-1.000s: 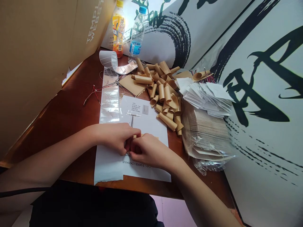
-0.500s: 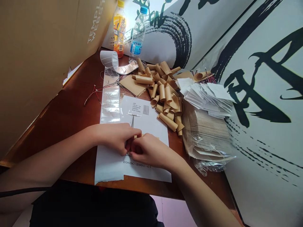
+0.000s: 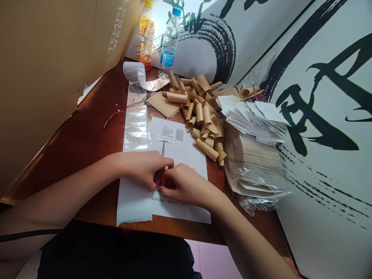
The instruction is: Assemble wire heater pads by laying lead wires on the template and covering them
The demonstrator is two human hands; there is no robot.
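Observation:
My left hand [image 3: 142, 166] and my right hand [image 3: 184, 184] meet fingertip to fingertip above a printed white sheet [image 3: 186, 153]. Both have their fingers curled in a pinch, and what sits between the fingertips is hidden. A sliver of brown paper [image 3: 192, 168] shows just behind my knuckles. Beyond the hands, tweezers-like thin metal tips [image 3: 163, 148] or a printed picture of them lie on the sheet; I cannot tell which. To the left runs a strip of clear-silver labels [image 3: 135, 133], its far end curling up.
Rolled brown papers [image 3: 200, 112] lie heaped behind the sheet, beside flat brown squares [image 3: 164, 104]. Thin red and black wires [image 3: 117, 110] cross the label strip. At right, folded white papers [image 3: 255, 118] top a plastic-wrapped card stack [image 3: 255, 162]. Two bottles, orange [image 3: 147, 38] and clear [image 3: 168, 46], stand at the back.

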